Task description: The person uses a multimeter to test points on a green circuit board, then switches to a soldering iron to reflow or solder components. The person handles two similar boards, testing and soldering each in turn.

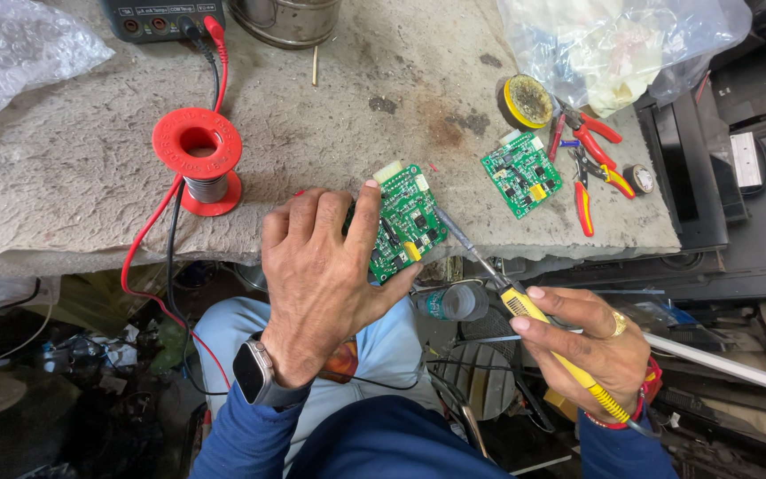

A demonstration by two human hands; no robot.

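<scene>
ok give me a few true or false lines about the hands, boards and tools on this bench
1. The left hand holds a green circuit board at the bench edge. True.
2. The right hand holds red pliers. False: it grips a yellow-handled soldering iron, tip at the held board.
3. A second green board lies alone on the bench. True.
4. The red solder spool lies on its side. False: it stands upright.
5. The red-handled pliers lie left of the spool. False: they lie far right, beside the second board.
</scene>
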